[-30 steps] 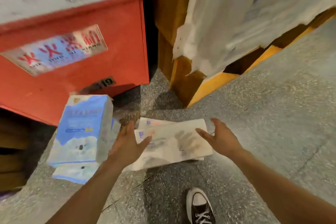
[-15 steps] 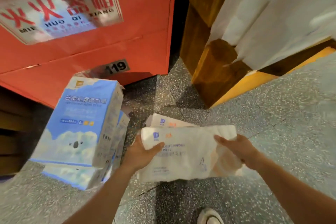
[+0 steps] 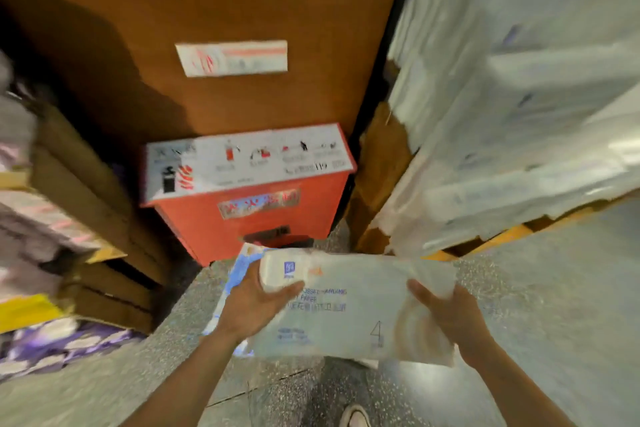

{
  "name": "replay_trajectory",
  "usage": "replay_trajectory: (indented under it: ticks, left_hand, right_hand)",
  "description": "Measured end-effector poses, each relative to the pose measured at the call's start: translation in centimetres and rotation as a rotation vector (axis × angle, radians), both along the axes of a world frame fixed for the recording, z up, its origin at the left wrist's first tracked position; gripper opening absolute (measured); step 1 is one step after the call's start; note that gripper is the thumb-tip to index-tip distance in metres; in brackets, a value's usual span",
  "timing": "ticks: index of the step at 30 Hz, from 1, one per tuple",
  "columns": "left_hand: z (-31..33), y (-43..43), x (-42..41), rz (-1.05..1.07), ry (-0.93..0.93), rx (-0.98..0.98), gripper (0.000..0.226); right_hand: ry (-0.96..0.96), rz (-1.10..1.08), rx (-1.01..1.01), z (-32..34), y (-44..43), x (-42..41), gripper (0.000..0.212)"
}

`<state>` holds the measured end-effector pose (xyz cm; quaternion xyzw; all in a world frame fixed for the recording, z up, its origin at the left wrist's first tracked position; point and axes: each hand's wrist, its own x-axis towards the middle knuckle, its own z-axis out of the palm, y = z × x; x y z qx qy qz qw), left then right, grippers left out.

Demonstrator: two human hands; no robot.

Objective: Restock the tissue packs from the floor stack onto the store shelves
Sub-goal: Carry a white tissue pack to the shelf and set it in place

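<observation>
I hold the white tissue pack [image 3: 349, 308] level above the floor, printed face up with blue lettering and a large 4, my left hand [image 3: 256, 305] gripping its left end and my right hand [image 3: 453, 315] its right, a blue pack [image 3: 237, 270] just beyond its far-left corner.

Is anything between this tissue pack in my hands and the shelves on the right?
Nothing visible does. Left hand and right hand hold the tissue pack above the floor, beside the shelves, whose blurred front looks full of white packs.
</observation>
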<state>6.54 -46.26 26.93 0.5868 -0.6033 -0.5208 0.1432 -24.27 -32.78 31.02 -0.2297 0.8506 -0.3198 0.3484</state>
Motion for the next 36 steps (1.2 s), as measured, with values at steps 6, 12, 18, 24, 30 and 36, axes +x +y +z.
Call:
replay_trajectory:
  ticks: [6, 12, 18, 24, 30, 36]
  left_hand:
    - [22.8, 3.7, 7.4, 0.060, 0.044, -0.098, 0.077]
    - [37.7, 9.8, 15.4, 0.107, 0.100, -0.271, 0.067]
    - [44.6, 19.2, 22.6, 0.407, 0.146, -0.449, 0.059]
    - [44.0, 33.4, 31.8, 0.824, 0.031, -0.498, 0.060]
    - [43.5, 50.2, 42.9, 1.156, -0.155, -0.464, 0.062]
    - [44.3, 68.5, 53.9, 1.514, -0.173, -0.532, 0.060]
  right_hand:
    - [-0.002, 0.063, -0.177, 22.7, 2.9, 6.5, 0.048]
    - [-0.029, 0.206, -0.324, 36.1, 5.9, 12.8, 0.035]
    - [-0.143, 0.470, -0.506, 42.9, 7.1, 19.1, 0.034]
    - [-0.187, 0.780, -0.444, 44.2, 7.7, 29.3, 0.085]
    - [-0.252, 1.118, -0.458, 44.3, 14.0, 47.3, 0.070]
    - [-0.381, 1.461, -0.471, 45.5, 25.1, 67.5, 0.080]
